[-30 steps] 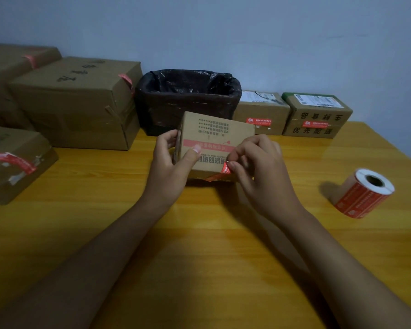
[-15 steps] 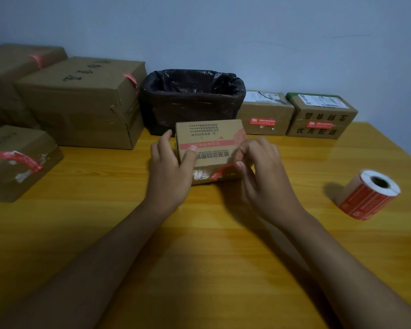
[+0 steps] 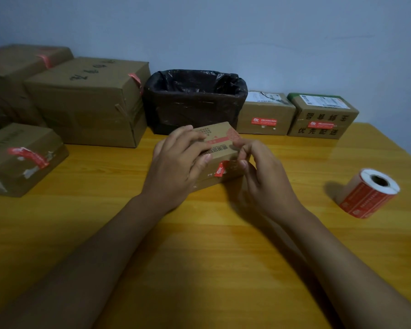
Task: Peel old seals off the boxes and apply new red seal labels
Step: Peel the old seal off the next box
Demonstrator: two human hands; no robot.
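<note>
Small cardboard box (image 3: 220,148): on the yellow wooden table (image 3: 223,257), turned at an angle, held between both hands.

Left hand (image 3: 176,167): laid over the box's top and near-left side, fingers curled on the top face, thumb pressed on the near face; it grips the box.

Right hand (image 3: 263,176): at the box's right end, fingers loosely bent, fingertips touching or just beside the upper right edge. Whether they pinch anything cannot be told.

Red seal (image 3: 220,169): on the box's near face, between the two thumbs, one end lifted from the cardboard.

Label roll (image 3: 368,193): red labels on a white core, lying on the table well to the right of the right hand.

Black-lined bin (image 3: 195,100): directly behind the held box, against the wall.

Two small boxes with red seals (image 3: 265,115), (image 3: 322,117): behind the right hand, right of the bin.

Large boxes (image 3: 88,100), (image 3: 19,77): behind and left of the left hand.

Flat box with torn red seal (image 3: 22,157): far left of the left hand.
</note>
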